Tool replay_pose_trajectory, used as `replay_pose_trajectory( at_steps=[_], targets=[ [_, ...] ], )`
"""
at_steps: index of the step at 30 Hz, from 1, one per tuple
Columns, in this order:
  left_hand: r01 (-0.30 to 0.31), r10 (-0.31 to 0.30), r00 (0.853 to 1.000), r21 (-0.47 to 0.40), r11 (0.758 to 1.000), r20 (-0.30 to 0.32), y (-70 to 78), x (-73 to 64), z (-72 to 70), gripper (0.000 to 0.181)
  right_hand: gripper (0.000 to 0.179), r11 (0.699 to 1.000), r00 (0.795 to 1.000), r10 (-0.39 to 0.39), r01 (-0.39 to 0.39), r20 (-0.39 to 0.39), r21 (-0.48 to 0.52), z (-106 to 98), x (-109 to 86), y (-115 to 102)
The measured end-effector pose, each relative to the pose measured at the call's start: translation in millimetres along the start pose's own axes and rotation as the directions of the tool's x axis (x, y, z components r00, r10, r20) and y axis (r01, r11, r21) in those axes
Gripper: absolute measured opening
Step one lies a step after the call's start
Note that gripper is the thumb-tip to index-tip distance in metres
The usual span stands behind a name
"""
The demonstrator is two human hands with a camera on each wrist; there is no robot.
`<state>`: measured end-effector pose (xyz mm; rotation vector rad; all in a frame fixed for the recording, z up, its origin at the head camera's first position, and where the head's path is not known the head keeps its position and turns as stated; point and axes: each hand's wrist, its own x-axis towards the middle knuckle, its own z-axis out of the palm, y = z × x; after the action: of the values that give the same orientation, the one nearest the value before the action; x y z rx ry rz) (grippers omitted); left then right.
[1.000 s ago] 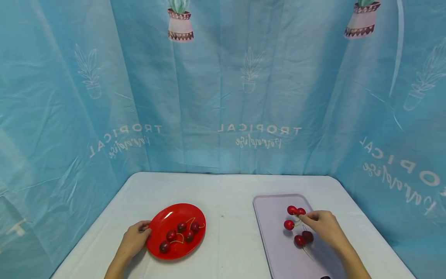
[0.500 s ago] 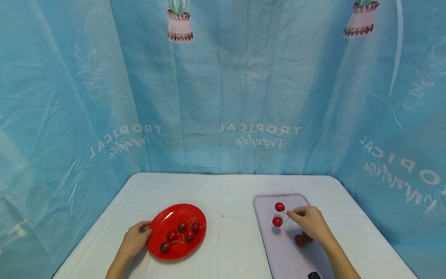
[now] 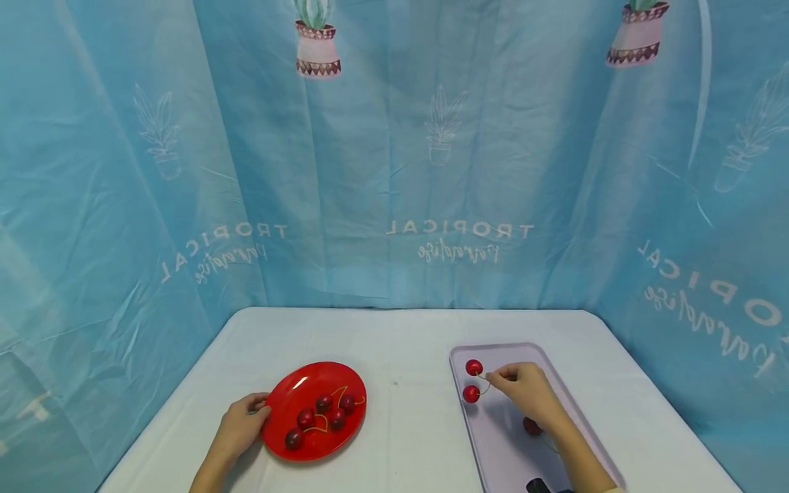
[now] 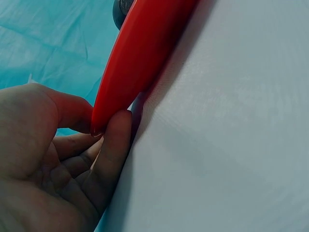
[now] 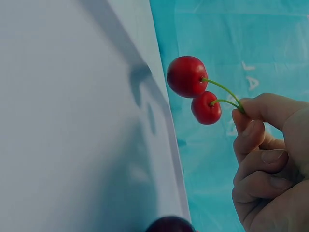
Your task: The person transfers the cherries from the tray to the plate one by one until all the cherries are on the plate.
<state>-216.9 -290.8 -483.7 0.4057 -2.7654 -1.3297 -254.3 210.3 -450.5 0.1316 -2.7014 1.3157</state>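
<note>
My left hand (image 3: 242,421) grips the left rim of a red plate (image 3: 302,383), the edge pinched between thumb and fingers in the left wrist view. Several dark red cherries (image 3: 306,417) with stems lie on the plate. My right hand (image 3: 527,390) pinches the joined stems of two bright red cherries (image 5: 187,76), which hang raised over the left side of the pale purple tray (image 3: 499,445). Beneath the right forearm, a darker cherry (image 3: 532,426) lies on the tray, partly hidden. Part of the tray lies out of sight behind the hand and arm.
A white table (image 3: 407,383) carries the plate on the left and the tray on the right, with a gap of tabletop between them. Blue printed curtains (image 3: 394,171) enclose its back and sides. A small black object (image 3: 537,485) shows beside the right wrist.
My right hand has moved left across the tray, bringing the two cherries by their stems toward its left edge. Other tray cherries are now covered by the hand and arm. My left hand stays at the plate.
</note>
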Motion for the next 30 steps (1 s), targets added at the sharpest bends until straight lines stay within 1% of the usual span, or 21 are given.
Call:
replay_pose_trajectory(
  at_steps=[10,14,21,30],
  targets=[
    [-0.003,0.003,1.000,-0.003,1.000,-0.001,-4.6,1.6,0.6,0.041,0.024,1.000,1.000,-0.006,0.006,0.016,0.009,15,1.5,-11],
    [0.004,-0.004,1.000,-0.004,1.000,0.004,-4.0,2.4,0.3,0.041,0.022,1.000,1.000,0.001,-0.002,0.030,0.027,20,3.3,-13],
    [0.007,-0.007,1.000,0.002,1.000,0.002,-1.6,1.3,-0.9,0.041,0.023,0.999,0.999,-0.017,0.015,0.050,0.031,29,4.5,-20],
    [-0.008,0.008,1.000,-0.015,1.000,0.004,-2.6,-0.2,-1.4,0.040,0.014,0.997,0.997,-0.019,0.014,0.075,0.070,41,7.9,-26]
  ],
)
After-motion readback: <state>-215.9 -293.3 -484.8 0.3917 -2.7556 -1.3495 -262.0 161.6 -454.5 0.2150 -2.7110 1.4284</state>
